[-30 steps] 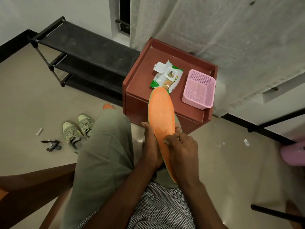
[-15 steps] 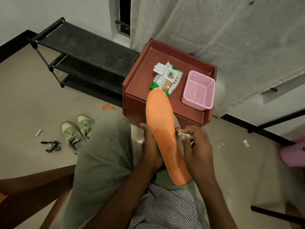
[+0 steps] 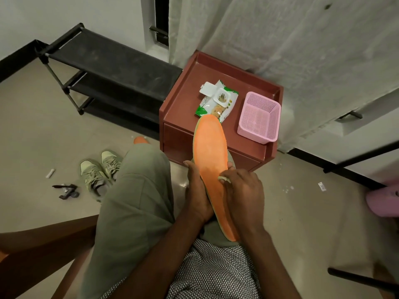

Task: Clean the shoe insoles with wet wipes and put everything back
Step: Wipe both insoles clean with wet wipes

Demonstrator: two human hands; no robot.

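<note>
An orange insole [image 3: 210, 152] with a green edge stands tilted over my lap, its toe end pointing at the small table. My left hand [image 3: 197, 190] grips its left edge near the middle. My right hand [image 3: 243, 193] pinches a crumpled white wet wipe [image 3: 223, 179] and presses it on the insole's right side. An open pack of wet wipes [image 3: 217, 100] lies on the red-brown bedside table [image 3: 185, 91], its lid flipped up. A second orange insole [image 3: 140, 139] peeks out behind my left knee.
A pink plastic basket [image 3: 259, 116] sits on the table's right part. A pair of green sneakers [image 3: 100, 169] stands on the floor at left, near a black shoe rack [image 3: 108, 67]. Small black objects [image 3: 67, 190] and scraps lie on the floor. A curtain [image 3: 280, 39] hangs behind the table.
My right hand, off the insole's right edge half a second ago, has come back onto its surface with the wipe. The insole has tilted slightly. My left hand keeps its hold.
</note>
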